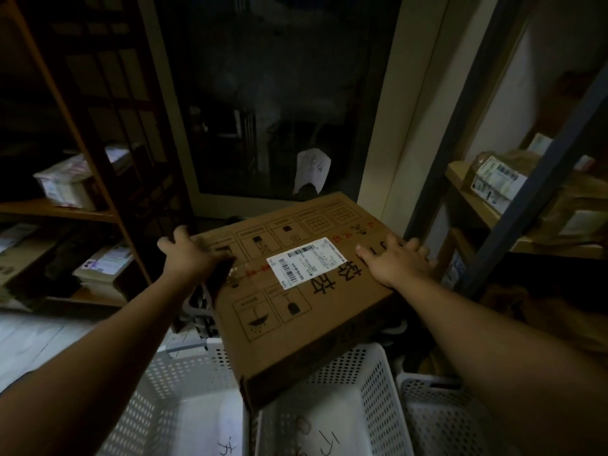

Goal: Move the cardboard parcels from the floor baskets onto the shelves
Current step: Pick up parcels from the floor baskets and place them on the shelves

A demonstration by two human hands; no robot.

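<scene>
At mid-frame, the left grip [192,255] is curled over the far left edge of the cardboard parcel [276,330], grasping it. The right grip [396,263] lies palm-down on the parcel's top near its right edge, fingers straight and spread, pressing rather than clenched. The parcel is tilted, printed top up, with a white shipping label [306,261] at its middle between the two grips. Its near corner hangs over the rims of the white perforated baskets [365,390] along the bottom of the frame; whether it touches them cannot be told. Wooden shelves [56,209] at the left and a right-hand shelf [473,205] both carry labelled parcels [65,185]. A dark glass door [279,93] fills the upper centre.
</scene>
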